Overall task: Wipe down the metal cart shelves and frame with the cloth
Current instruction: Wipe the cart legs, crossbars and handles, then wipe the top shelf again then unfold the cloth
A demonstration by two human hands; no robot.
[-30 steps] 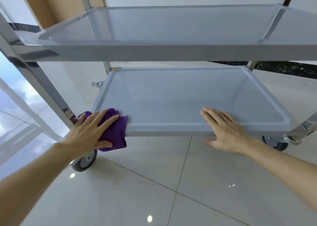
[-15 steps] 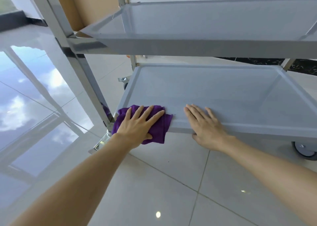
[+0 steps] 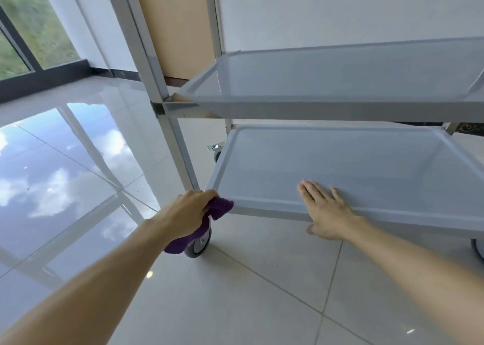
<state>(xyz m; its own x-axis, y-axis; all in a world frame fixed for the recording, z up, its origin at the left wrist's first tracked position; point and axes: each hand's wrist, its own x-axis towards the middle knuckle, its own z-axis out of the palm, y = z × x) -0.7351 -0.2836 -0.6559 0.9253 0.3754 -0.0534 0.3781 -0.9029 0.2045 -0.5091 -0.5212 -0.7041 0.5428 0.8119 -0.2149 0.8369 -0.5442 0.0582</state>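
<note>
A glossy tiled floor [image 3: 235, 292] fills the lower view, mirroring sky and clouds at its left side; a dark-framed window [image 3: 23, 38] showing greenery stands beyond the floor's far left; a tan wooden panel [image 3: 178, 25] rises beside a white wall [image 3: 340, 9].

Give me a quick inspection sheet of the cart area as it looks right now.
Surface: bottom shelf bare; middle shelf bare.
Job's things: purple cloth bunched at the bottom shelf's front-left corner, by the upright post and above the caster.
Clutter: nothing seen.
Grippers: left hand grips the cloth; right hand rests flat on the shelf's front rim.
Cables: nothing seen.
Surroundings: glossy tiled floor, window, wooden panel.
</note>
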